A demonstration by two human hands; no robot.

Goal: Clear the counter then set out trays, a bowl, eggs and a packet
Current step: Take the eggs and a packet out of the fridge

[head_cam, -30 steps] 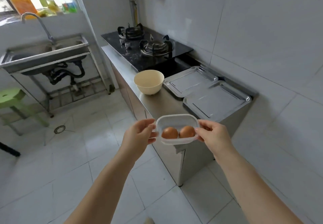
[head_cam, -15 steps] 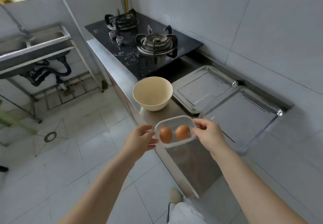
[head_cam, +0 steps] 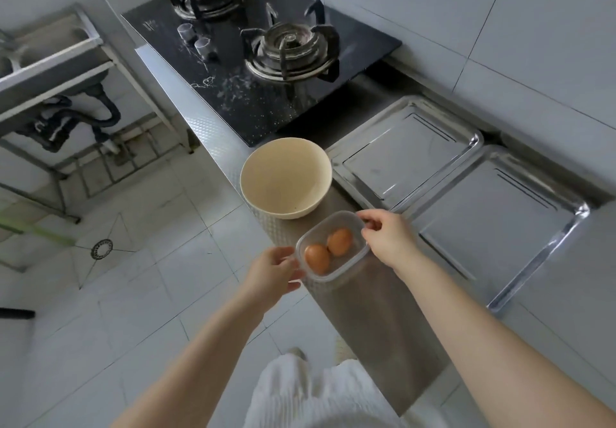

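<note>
Now egg container [head_cam: 333, 247] between left hand [head_cam: 271, 276] and right hand [head_cam: 390, 239].

Soft, even daylight, fairly bright. Glare streaks on steel trays [head_cam: 460, 174]. Shadows faint. Wide-angle bending at edges; slight motion blur, sink [head_cam: 50, 57] soft.

left hand [head_cam: 274, 272]: grips near-left end of clear container [head_cam: 333, 246]
right hand [head_cam: 388, 239]: pinches far-right rim
eggs [head_cam: 328, 250]: two, brown, touching, between the grips
bowl [head_cam: 286, 177]: cream, just beyond container
trays [head_cam: 450, 180]: two, right of grip
</note>
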